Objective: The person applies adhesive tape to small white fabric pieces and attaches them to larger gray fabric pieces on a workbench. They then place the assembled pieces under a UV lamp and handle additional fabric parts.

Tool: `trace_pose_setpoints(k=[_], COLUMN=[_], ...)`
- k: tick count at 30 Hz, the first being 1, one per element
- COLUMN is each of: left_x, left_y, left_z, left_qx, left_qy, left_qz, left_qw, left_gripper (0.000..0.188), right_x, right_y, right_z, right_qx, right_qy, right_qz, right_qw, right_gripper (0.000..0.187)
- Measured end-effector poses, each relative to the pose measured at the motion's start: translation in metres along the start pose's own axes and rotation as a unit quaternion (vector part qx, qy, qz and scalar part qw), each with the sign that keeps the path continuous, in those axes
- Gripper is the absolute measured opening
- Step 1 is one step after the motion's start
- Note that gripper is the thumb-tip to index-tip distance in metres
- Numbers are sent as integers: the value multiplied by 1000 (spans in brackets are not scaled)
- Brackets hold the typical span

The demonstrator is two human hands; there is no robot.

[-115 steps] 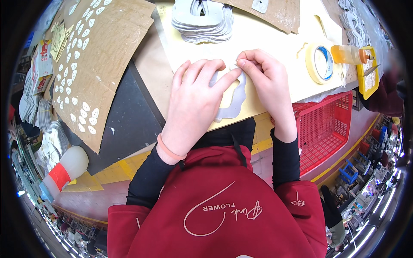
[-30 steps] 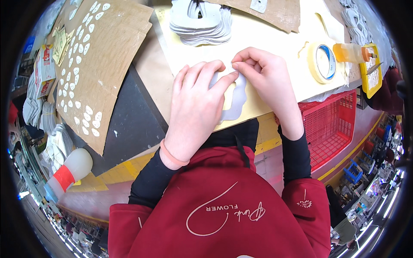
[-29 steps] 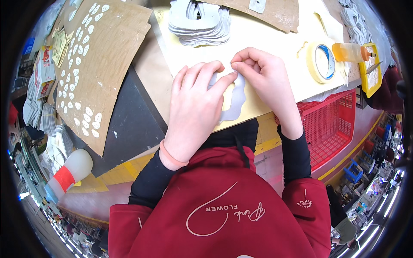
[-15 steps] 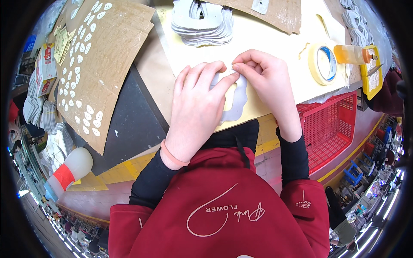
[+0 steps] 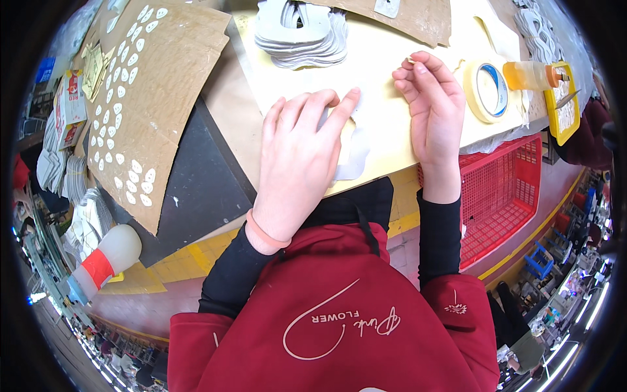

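Near edge of the cream worktop: one grey cut-out piece lies flat, partly hidden by the left hand. The visible part of the piece has its long axis running roughly near to far. The left hand rests over it, fingers extended and slightly parted, closed around nothing. The right hand is to the right and farther off, apart from the piece; the left hand is the nearer. From the right hand, the piece lies to the left and nearer. Right thumb and forefinger are brought together, with a tiny pale fleck at the tips; whether it is gripped cannot be told.

Count, near to far:
One red crate, right, below worktop level.
One brown board, left, bearing more than thirty small white pieces; exact number not established.
One tape roll, just right of the right hand.
One amber bottle, right of the roll.
One yellow tray, right of the bottle.
One stack of grey cut-outs, beyond the left hand; layers uncountable.
One cardboard sheet, far, right of the stack.
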State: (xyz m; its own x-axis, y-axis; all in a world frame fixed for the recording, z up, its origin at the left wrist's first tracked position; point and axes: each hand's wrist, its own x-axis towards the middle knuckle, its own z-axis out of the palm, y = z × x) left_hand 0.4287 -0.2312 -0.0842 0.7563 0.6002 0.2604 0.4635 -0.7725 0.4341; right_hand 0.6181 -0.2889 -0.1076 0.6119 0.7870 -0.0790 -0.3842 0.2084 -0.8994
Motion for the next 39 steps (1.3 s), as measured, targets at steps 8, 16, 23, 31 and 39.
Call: trace_pose_setpoints(k=[8, 16, 23, 31, 39], left_x=[4, 7, 11, 10, 7], left_y=[-1, -1, -5, -8, -10], left_z=[0, 0, -4, -8, -4], left_qx=[41, 22, -13, -27, -18], left_qy=[-16, -17, -34, -52, -39], left_qz=[23, 32, 35, 41, 54], left_qw=[999, 999, 999, 997, 998], left_gripper=[43, 43, 43, 42, 45], right_x=[-8, -8, -5, -4, -5], right_y=[8, 7, 9, 8, 7], right_z=[17, 16, 16, 15, 15], right_qx=[-289, -284, -265, -241, -235], right_qy=[11, -13, -2, -6, -6], right_qz=[-109, -95, -94, -79, -75], right_qw=[951, 954, 960, 967, 969], right_gripper=[23, 24, 22, 21, 21])
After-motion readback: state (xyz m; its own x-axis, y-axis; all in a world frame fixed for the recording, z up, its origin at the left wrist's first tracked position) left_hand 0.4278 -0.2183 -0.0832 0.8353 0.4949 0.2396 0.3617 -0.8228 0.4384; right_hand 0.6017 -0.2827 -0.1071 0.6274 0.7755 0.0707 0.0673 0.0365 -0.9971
